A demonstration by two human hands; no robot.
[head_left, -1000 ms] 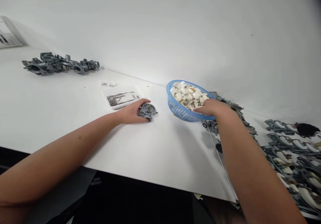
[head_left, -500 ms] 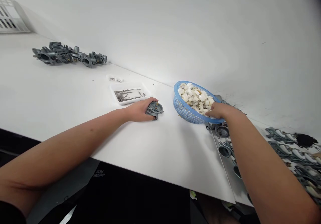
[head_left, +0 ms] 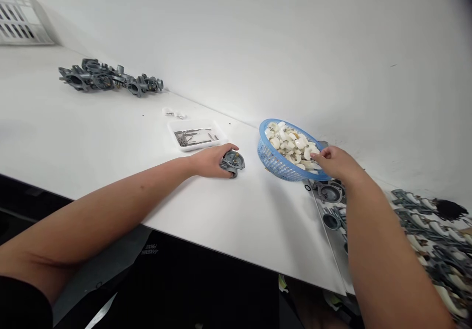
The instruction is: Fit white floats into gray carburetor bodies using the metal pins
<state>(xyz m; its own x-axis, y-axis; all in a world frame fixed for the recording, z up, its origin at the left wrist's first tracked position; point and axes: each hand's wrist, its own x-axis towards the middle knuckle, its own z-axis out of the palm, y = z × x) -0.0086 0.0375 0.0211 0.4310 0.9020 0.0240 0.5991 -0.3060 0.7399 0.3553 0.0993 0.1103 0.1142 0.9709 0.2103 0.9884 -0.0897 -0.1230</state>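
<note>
My left hand (head_left: 216, 161) is wrapped round a grey metal carburetor body (head_left: 233, 161) on the white table, its open round face turned up. To the right, a blue mesh basket (head_left: 276, 163) holds many white plastic parts (head_left: 289, 142). My right hand (head_left: 330, 161) is at the basket's right rim, thumb and fingertips pinched together over the white parts. Whether a small part is between those fingertips cannot be made out. Left of the carburetor body lies a white tray (head_left: 195, 147) with thin metal pins.
Several grey carburetor bodies (head_left: 106, 79) lie at the back left, near a white slotted crate (head_left: 25, 21). More metal bodies (head_left: 332, 192) stand right of the basket, with rows of parts (head_left: 424, 218) at the far right. A black ring (head_left: 307, 188) lies near the basket.
My right hand has risen slightly out of the white parts towards the basket's right rim. My left hand still holds the carburetor body. The whole view has shifted a little.
</note>
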